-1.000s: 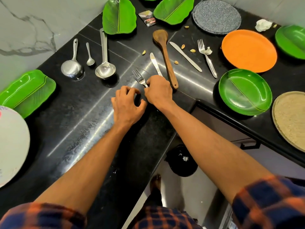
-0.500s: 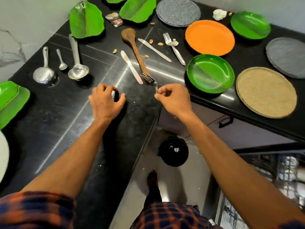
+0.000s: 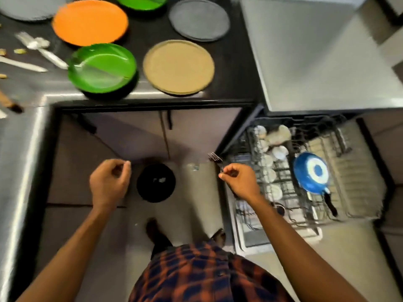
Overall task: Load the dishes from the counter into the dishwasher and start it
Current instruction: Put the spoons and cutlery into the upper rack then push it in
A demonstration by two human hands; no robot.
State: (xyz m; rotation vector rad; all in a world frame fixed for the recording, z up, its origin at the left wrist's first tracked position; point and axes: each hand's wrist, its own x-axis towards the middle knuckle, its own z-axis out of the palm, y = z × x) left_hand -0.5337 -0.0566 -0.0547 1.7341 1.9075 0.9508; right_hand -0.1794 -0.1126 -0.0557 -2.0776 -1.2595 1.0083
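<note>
My right hand pinches a metal fork by its handle, tines up, over the floor just left of the open dishwasher's pulled-out rack. The rack holds several white cups and a blue pan. My left hand hangs over the floor with fingers loosely curled and holds nothing. On the black counter lie an orange plate, a green plate, a tan plate and a grey plate. A second fork and a knife lie at the left.
A black round bin stands on the floor between my hands. The counter wraps round in an L, with closed cabinet doors below it. The dishwasher's steel top fills the upper right. My feet and checked shirt are below.
My right hand lifted the fork off the counter and carried it right toward the dishwasher. My left hand left the counter. The view swung right and down.
</note>
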